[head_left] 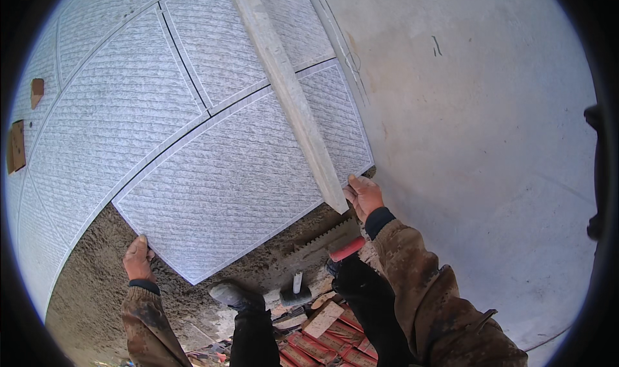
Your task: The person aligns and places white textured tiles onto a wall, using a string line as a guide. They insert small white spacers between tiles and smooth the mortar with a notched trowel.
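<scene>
A large grey, ribbed floor tile (pixel 225 173) with pale border lines lies against the laid tiles, with a dark gap along its far edge. My left hand (pixel 138 260) grips its left edge, fingers closed around the rim. At the near right part of the tile, my right hand (pixel 365 195) pinches the edge; some of its fingers are hidden. Right beside that hand ends a long grey straightedge bar (pixel 293 103), which lies across this tile and the one beyond. Below the right hand rests a notched trowel (pixel 329 238) with a red handle.
A pale wall (pixel 477 141) rises along the right. Rough mortar (pixel 90 270) spreads at the near left. A black-headed mallet (pixel 296 295) stands between my boots, handle up. Behind it are red blocks (pixel 329 341). Brown cardboard pieces (pixel 17 146) lie on tiles at far left.
</scene>
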Motion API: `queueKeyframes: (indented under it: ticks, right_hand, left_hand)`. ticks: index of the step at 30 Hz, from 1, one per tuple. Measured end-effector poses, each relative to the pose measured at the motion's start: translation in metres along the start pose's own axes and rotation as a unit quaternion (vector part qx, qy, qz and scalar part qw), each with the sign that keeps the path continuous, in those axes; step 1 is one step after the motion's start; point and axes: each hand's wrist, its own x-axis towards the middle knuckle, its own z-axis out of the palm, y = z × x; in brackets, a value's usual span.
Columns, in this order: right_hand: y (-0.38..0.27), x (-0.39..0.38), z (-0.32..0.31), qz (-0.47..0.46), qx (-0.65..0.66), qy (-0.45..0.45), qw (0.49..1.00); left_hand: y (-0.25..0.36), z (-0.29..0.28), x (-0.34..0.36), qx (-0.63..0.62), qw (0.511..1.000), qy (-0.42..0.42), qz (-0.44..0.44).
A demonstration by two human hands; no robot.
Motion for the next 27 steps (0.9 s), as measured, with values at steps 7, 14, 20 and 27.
queueKeyframes:
  ticks: [7, 14, 20, 27]
  right_hand:
    - [0.0, -0.0014, 0.0024, 0.0, 0.007, 0.002, 1.0]
    - [0.0004, -0.0027, 0.001, -0.005, 0.013, -0.011, 1.0]
    - [-0.0014, -0.0015, 0.0006, -0.004, -0.001, -0.028, 1.0]
    - [-0.005, -0.0034, 0.0035, 0.018, 0.026, -0.009, 0.999]
  left_hand:
    - [-0.0001, 0.001, -0.0011, 0.0, 1.0, 0.003, -0.001]
    - [-0.0014, 0.0004, -0.0004, -0.024, 1.0, -0.002, -0.005]
    - [0.0014, 0.0001, -0.0001, -0.006, 1.0, -0.017, 0.007]
    - [0.0034, -0.0004, -0.0011, -0.004, 1.0, -0.023, 0.007]
